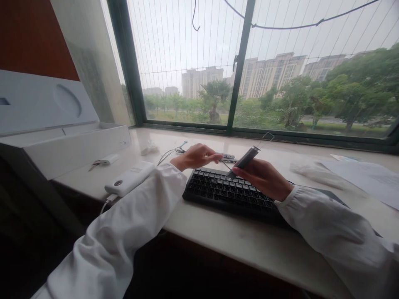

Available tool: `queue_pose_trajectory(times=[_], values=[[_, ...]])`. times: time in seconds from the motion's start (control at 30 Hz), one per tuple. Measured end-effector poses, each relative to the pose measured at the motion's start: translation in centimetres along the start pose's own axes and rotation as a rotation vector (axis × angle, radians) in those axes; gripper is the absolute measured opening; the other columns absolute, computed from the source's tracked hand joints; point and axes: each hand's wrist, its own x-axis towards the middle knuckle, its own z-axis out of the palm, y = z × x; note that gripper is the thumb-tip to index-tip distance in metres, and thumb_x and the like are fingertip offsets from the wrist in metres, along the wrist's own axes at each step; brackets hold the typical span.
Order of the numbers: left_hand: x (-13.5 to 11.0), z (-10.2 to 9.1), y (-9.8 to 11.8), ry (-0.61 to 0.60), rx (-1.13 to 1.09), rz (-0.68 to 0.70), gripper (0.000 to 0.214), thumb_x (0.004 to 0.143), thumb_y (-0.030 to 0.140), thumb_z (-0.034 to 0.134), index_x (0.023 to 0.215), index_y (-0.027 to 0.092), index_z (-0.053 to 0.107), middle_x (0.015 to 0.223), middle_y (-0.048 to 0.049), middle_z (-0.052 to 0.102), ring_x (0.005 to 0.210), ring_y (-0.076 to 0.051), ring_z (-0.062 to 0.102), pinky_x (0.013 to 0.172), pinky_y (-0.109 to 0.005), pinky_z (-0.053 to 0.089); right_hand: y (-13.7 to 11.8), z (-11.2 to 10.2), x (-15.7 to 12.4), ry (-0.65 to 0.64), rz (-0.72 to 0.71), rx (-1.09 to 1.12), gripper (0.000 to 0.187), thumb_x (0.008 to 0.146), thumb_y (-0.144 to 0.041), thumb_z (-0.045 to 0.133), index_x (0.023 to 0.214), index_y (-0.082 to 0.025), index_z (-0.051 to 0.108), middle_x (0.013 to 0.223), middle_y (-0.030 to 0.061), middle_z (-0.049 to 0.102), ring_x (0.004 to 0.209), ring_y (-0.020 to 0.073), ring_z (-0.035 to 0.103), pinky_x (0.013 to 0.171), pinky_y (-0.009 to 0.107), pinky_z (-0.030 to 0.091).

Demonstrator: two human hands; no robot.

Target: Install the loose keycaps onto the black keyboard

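A black keyboard (230, 191) lies on the pale windowsill counter, many of its key positions looking bare of caps. My right hand (264, 176) is closed round a grey keycap puller (246, 162), held slanted over the keyboard. A thin wire loop sticks out of its upper end, and its lower end comes close to the keys. Behind the keyboard's back left edge is my left hand (199, 156), fingers curled and thumb pointing right. Whatever those fingers hold, if anything, is hidden. Just past the thumb lie small dark pieces, probably keycaps (228, 158).
A white power bank (129, 178) with a plugged-in cable lies left of the keyboard. Further left stands an open white box (77, 145). Thin cables (171, 153) lie behind my left wrist. Papers (368, 174) and clear plastic (318, 170) are on the right, below the window.
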Motion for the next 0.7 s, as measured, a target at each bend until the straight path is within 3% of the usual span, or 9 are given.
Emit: queue_pose_trajectory(times=[0.1, 0.33, 0.7], values=[[-0.1, 0.0, -2.1, 0.12, 0.203, -0.133, 0.061, 0.088, 0.063, 0.037, 0.068, 0.017, 0.073, 0.054, -0.0029, 0.06, 0.052, -0.011, 0.049, 0.058, -0.027, 0.033, -0.9, 0.6, 0.6, 0.009, -0.032, -0.052, 0.037, 0.078, -0.05, 0.063, 0.094, -0.017, 0.064, 0.086, 0.0073, 0.071, 0.076, 0.0205, 0.066, 0.068, 0.032, 0.052], [-0.2, 0.8, -4.8, 0.087, 0.291, -0.251, 0.063, 0.088, 0.064, 0.031, 0.066, 0.016, 0.066, 0.059, -0.005, 0.06, 0.052, -0.013, 0.047, 0.055, -0.028, 0.031, -1.5, 3.3, 2.1, -0.05, -0.19, -0.379, 0.027, 0.082, -0.044, 0.059, 0.088, -0.019, 0.066, 0.068, 0.0015, 0.066, 0.06, 0.0147, 0.061, 0.06, 0.027, 0.047], [0.1, 1.5, -5.4, -0.001, 0.262, -0.229, 0.053, 0.086, 0.059, 0.039, 0.066, 0.016, 0.062, 0.06, -0.0045, 0.059, 0.052, -0.013, 0.045, 0.054, -0.028, 0.029, -1.2, 3.7, 2.2, -0.07, -0.27, -0.464, 0.025, 0.084, -0.042, 0.058, 0.091, -0.019, 0.063, 0.069, 0.0019, 0.063, 0.059, 0.014, 0.056, 0.059, 0.026, 0.043]])
